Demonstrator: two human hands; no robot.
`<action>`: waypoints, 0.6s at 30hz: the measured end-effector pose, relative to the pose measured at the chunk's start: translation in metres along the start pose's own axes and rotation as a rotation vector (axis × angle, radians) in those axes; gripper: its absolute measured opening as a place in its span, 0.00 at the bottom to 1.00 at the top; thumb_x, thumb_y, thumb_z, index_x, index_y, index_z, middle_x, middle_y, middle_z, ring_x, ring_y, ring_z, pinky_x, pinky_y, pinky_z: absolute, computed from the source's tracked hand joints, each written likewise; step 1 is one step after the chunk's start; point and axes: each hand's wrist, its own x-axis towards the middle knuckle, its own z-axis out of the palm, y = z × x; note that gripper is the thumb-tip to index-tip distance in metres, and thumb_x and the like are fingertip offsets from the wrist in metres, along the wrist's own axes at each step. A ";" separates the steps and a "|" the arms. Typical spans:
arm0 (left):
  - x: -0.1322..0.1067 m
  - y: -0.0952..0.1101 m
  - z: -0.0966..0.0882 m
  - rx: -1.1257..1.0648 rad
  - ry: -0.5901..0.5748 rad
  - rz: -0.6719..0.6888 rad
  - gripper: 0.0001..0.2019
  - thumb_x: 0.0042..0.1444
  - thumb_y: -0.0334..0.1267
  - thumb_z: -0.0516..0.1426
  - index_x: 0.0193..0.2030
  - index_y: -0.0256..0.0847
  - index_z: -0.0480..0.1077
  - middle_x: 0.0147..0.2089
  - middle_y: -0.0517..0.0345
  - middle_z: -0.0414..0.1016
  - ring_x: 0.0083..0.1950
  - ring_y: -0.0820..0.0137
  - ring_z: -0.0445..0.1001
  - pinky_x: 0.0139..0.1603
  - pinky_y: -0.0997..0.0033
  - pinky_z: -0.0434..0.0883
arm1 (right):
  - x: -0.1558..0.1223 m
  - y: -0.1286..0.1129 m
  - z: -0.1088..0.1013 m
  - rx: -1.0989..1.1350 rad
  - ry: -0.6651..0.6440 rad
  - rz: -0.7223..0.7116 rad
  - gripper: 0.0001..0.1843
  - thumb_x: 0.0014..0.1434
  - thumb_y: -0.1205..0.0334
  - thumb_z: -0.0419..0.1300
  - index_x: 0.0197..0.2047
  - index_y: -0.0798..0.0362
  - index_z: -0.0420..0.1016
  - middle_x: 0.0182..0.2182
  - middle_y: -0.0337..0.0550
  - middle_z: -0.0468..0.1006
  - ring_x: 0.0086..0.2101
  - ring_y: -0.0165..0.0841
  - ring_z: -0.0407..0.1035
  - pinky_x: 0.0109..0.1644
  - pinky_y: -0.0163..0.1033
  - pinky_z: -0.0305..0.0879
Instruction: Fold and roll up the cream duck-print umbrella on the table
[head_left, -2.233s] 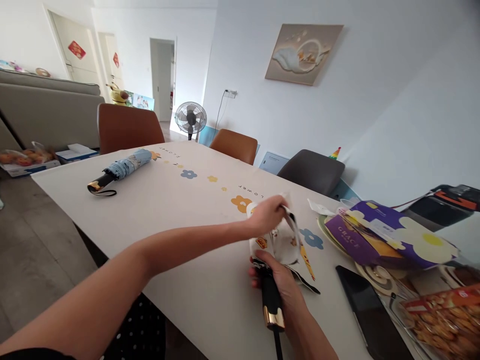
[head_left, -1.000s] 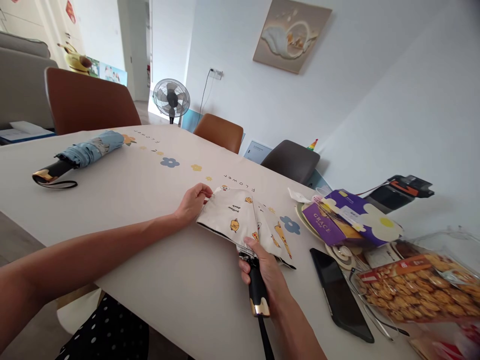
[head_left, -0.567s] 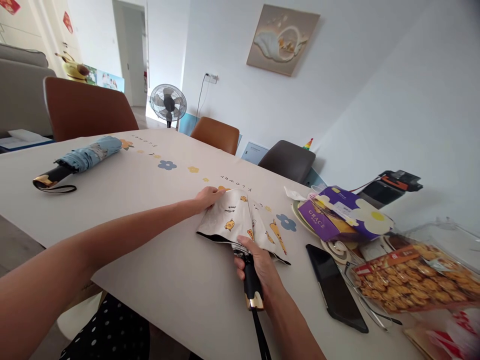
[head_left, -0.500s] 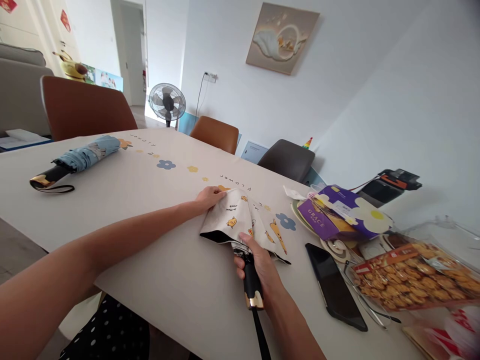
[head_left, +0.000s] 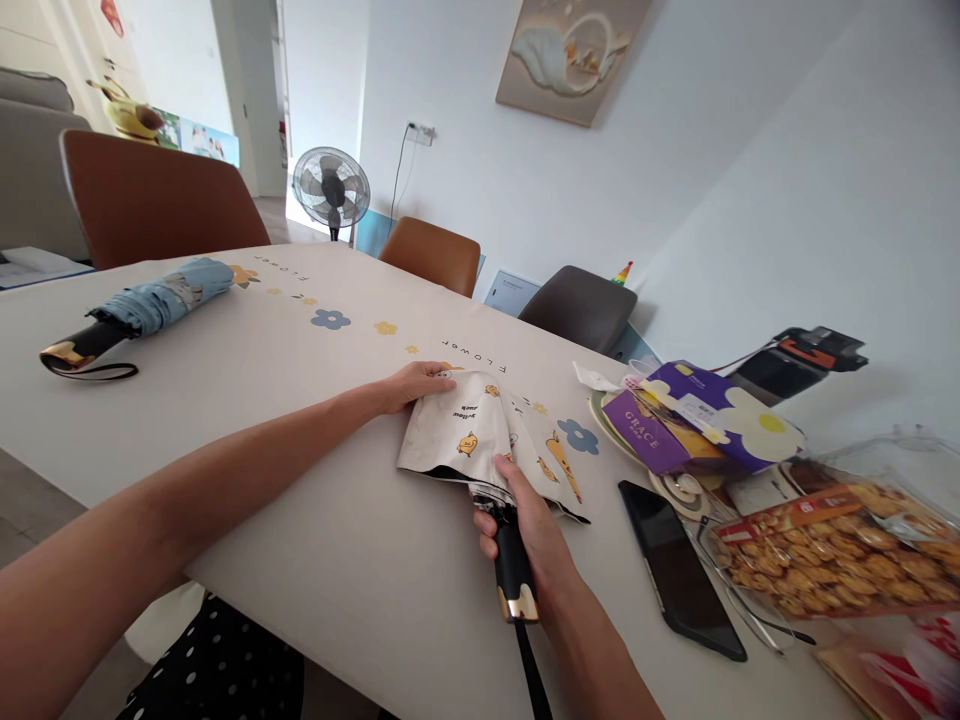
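Note:
A cream folding umbrella (head_left: pixel 469 425) printed with yellow ducks lies low over the table, its canopy folded down but loose and flared. My right hand (head_left: pixel 525 520) wraps round the top of its black and gold handle, thumb against the fabric's lower edge; a black strap trails from the handle's end. At the canopy's far left edge, my left hand (head_left: pixel 416 385) pinches the cloth between thumb and fingers. Farther left rests a blue folding umbrella (head_left: pixel 169 297), rolled up, with a similar black and gold handle and a wrist loop.
To the right lie a black phone (head_left: pixel 681 570), eyeglasses (head_left: pixel 750 610), a purple box (head_left: pixel 660 420) and a clear tub of cookies (head_left: pixel 832 550). Chairs (head_left: pixel 161 195) stand along the far side of the flower-printed table (head_left: pixel 315 580), with a fan (head_left: pixel 331 190) behind.
The view has shifted slightly, so the room appears a little higher. Both hands keep their hold on the cream umbrella, and the canopy's shape is almost the same.

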 end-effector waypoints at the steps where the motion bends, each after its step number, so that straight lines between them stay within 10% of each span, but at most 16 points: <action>1: 0.000 0.000 0.001 0.061 -0.016 -0.016 0.17 0.38 0.48 0.64 0.34 0.41 0.72 0.37 0.55 0.75 0.38 0.65 0.72 0.37 0.68 0.68 | 0.000 0.000 0.000 -0.007 0.001 0.008 0.20 0.49 0.43 0.59 0.27 0.53 0.63 0.14 0.34 0.63 0.12 0.24 0.55 0.12 0.29 0.52; 18: 0.011 -0.004 -0.006 0.383 0.290 -0.060 0.15 0.44 0.50 0.59 0.25 0.40 0.63 0.28 0.57 0.69 0.30 0.69 0.67 0.28 0.70 0.62 | -0.003 -0.005 -0.002 -0.008 0.047 -0.137 0.13 0.46 0.59 0.63 0.33 0.54 0.65 0.14 0.30 0.61 0.13 0.23 0.53 0.10 0.28 0.53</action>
